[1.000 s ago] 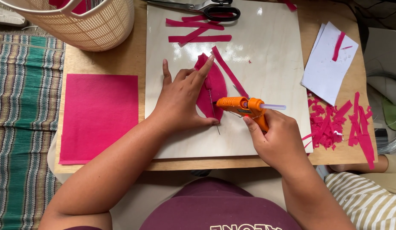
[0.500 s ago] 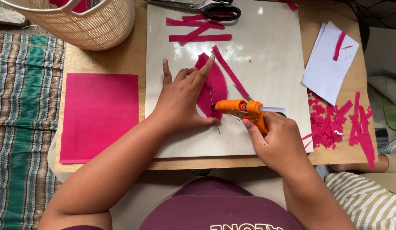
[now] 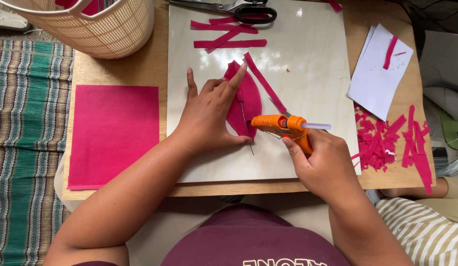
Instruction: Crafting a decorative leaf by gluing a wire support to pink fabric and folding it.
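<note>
My left hand (image 3: 209, 116) lies flat on a pink leaf-shaped felt piece (image 3: 248, 101), pinning it and a thin wire (image 3: 247, 128) to a pale board (image 3: 312, 64). My right hand (image 3: 325, 165) grips an orange glue gun (image 3: 280, 125), a clear glue stick poking out of its back. The gun's nozzle points left and sits at the wire on the felt piece, just beside my left thumb.
A pink felt sheet (image 3: 113, 135) lies at the left on the wooden table (image 3: 120, 71). Pink strips (image 3: 229, 37) and black-handled scissors (image 3: 243, 10) sit at the board's far end. A woven basket (image 3: 91, 24), white paper (image 3: 379, 74) and pink scraps (image 3: 391, 143) lie around.
The glue gun has slid a little to the left along the felt piece, toward my left thumb. My left hand has stayed put.
</note>
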